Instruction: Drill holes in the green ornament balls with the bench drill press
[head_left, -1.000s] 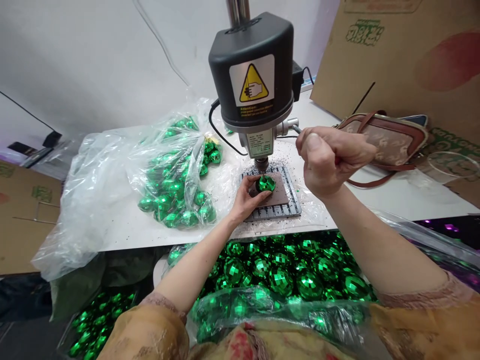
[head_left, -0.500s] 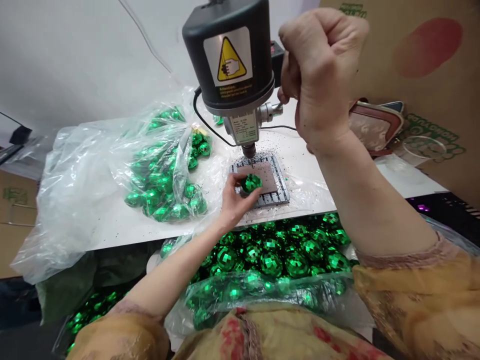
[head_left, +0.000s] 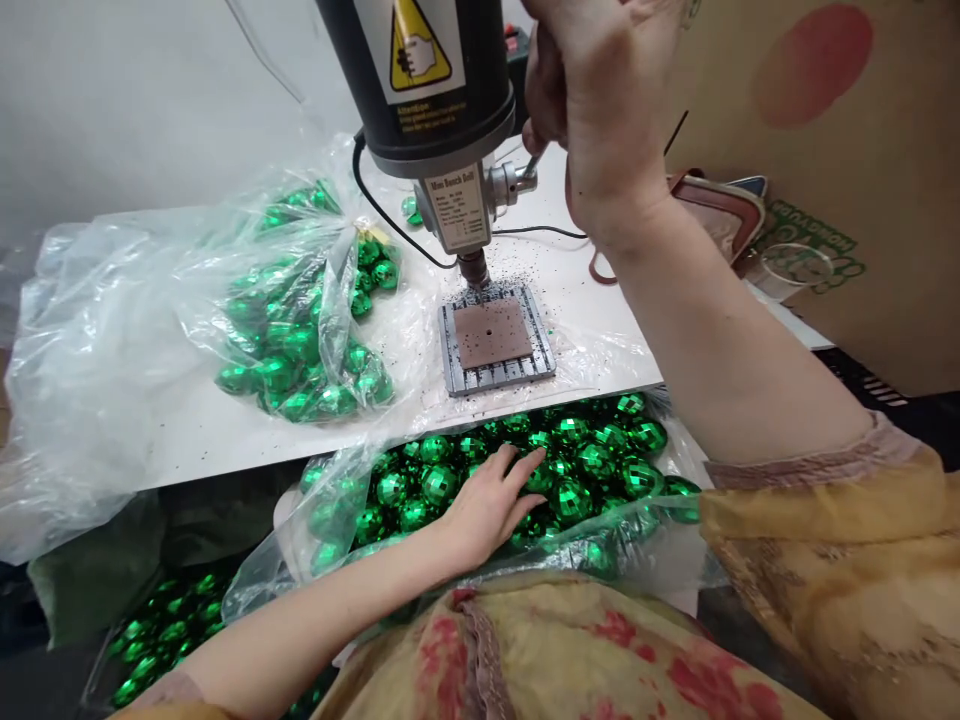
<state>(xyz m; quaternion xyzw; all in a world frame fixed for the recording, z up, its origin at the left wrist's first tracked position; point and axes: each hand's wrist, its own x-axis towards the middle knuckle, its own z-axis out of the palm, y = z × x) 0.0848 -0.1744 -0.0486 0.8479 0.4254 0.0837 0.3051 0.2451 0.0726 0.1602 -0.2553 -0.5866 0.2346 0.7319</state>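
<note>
My left hand [head_left: 491, 505] rests palm down, fingers apart, over the green faceted balls [head_left: 574, 498] heaped below the table's front edge. Up at the right of the bench drill [head_left: 454, 200], my right hand [head_left: 600, 110] is closed round its lever, whose metal hub [head_left: 514, 183] shows beside the fingers. Under the drill chuck [head_left: 474, 270] lies a brown board [head_left: 491, 335] with a small hole, on a slotted metal plate [head_left: 499, 378]. Dark chips are scattered round it, and no ball is on the board.
On the white table [head_left: 202, 440], a clear plastic bag [head_left: 330, 290] of green balls stands at the left. A pouch [head_left: 712, 215] and a clear cup [head_left: 795, 268] lie at the right, before a cardboard box [head_left: 862, 200]. More green balls fill a bag at the lower left.
My left hand has moved from the board down to the heap, and the green ball it held over the board is gone from there. My right hand stays at the lever. The view has shifted.
</note>
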